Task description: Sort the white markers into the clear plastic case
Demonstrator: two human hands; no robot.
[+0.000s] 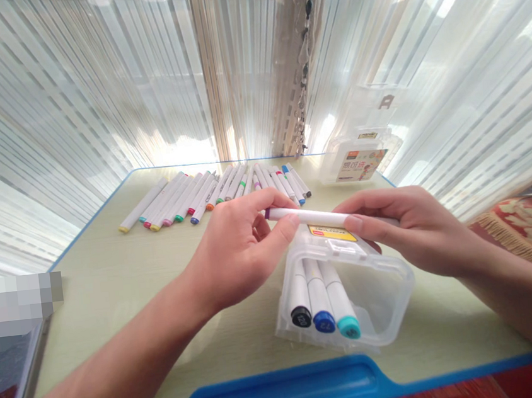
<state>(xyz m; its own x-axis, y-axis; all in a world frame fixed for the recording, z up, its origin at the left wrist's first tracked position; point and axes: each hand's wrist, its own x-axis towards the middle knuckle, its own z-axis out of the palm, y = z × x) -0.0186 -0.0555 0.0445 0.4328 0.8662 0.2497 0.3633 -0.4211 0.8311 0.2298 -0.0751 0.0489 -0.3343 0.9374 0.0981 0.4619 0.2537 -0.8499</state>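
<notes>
A white marker (318,215) with a purple end lies level between my two hands, above a clear plastic case. My left hand (246,242) pinches it near the purple end with thumb and fingers. Toward the other end, my right hand (396,220) grips the same marker. Below them the clear case (391,300) rests on its side with its opening facing me and a yellow label on it. Inside, at the left, stand a black-capped marker (299,293), a blue-capped marker (320,294) and a turquoise-capped marker (340,299).
Across the back of the table (113,284) lies a row of several white markers (171,202) with coloured ends. A second clear case (361,157) stands at the back right. A blue tray edge (286,393) runs along the front. Sheer striped curtains (153,78) hang behind.
</notes>
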